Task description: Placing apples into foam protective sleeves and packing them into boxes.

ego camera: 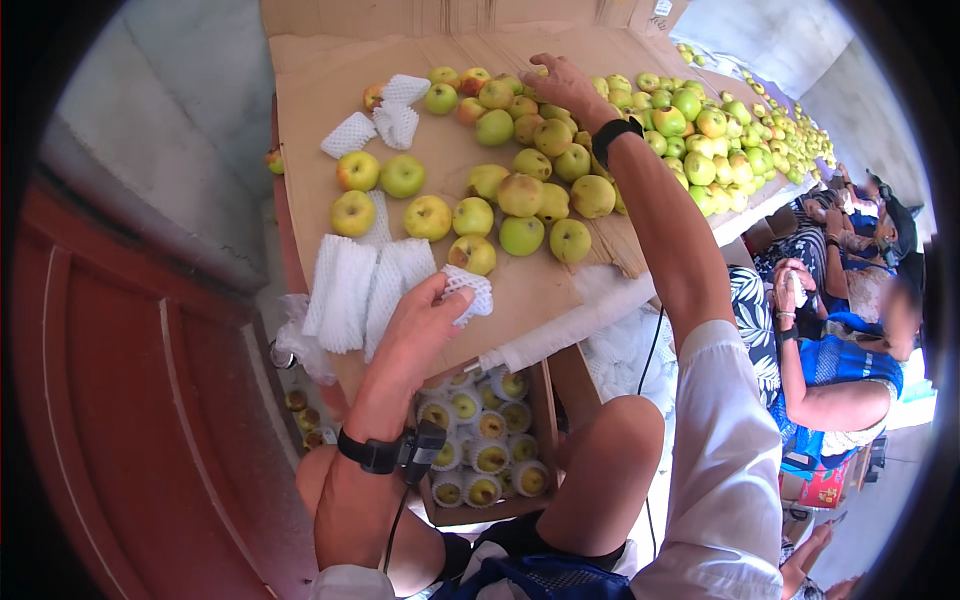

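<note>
My left hand (pixel 431 307) pinches a white foam net sleeve (pixel 471 291) at the near edge of the cardboard-covered table (pixel 525 300). Beside it lie flat stacks of foam net sleeves (pixel 341 289). My right hand (pixel 566 82) reaches over the apples at the far side, fingers spread; whether it touches one is hard to tell. Loose green-yellow apples (pixel 520 195), some blemished, lie across the middle. A few apples (pixel 358 171) sit apart at the left, near crumpled foam sleeves (pixel 395 124).
A large heap of apples (pixel 712 142) covers the right of the table. Below the near edge stands a cardboard box (pixel 551 420) of sleeved apples (pixel 491 457). Co-workers (pixel 847 375) sit at the right. A red door (pixel 150 375) is at the left.
</note>
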Action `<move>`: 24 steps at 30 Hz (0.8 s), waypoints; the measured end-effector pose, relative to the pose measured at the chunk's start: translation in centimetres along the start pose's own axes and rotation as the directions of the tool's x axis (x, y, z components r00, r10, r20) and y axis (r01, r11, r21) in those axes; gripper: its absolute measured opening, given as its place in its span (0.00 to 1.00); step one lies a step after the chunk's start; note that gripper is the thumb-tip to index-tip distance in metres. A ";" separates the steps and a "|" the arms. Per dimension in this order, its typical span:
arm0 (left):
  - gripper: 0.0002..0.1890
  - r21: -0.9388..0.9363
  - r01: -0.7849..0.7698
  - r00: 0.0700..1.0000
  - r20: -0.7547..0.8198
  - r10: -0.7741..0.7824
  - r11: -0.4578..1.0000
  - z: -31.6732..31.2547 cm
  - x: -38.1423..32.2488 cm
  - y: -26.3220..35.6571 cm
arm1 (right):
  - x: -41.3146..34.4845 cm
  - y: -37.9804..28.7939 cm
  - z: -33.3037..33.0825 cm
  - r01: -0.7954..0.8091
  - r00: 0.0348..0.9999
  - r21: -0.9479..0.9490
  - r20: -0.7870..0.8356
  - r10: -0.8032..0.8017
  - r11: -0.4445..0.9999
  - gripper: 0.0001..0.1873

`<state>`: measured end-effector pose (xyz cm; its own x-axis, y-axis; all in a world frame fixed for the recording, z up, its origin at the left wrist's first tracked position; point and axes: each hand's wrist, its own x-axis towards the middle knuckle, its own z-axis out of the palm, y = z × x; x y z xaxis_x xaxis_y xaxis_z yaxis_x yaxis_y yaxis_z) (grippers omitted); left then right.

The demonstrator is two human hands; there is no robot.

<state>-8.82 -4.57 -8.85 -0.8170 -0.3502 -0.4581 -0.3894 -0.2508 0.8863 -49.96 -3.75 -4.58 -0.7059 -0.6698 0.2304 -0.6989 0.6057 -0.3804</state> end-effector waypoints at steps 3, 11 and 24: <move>0.17 0.016 0.005 1.000 0.009 -0.005 1.000 0.1 0.2 0.1 | 1.6 0.5 1.0 0.011 0.994 -0.033 0.106 -0.007 0.999 0.37; 0.17 0.039 -0.004 1.000 0.020 0.003 0.999 -0.4 0.1 0.1 | 0.9 -3.7 1.4 -0.078 0.953 -0.143 0.281 0.116 0.987 0.37; 0.16 0.002 -0.017 0.999 0.043 0.017 1.000 -0.7 0.2 0.0 | -0.3 -5.1 3.8 0.057 0.921 -0.105 0.390 -0.012 0.993 0.42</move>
<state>-8.68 -5.29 -8.95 -0.8410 -0.3150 -0.4398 -0.3765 -0.2431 0.8940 -45.74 -8.32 -6.06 -0.5968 -0.7913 -0.1330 -0.7464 0.6083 -0.2700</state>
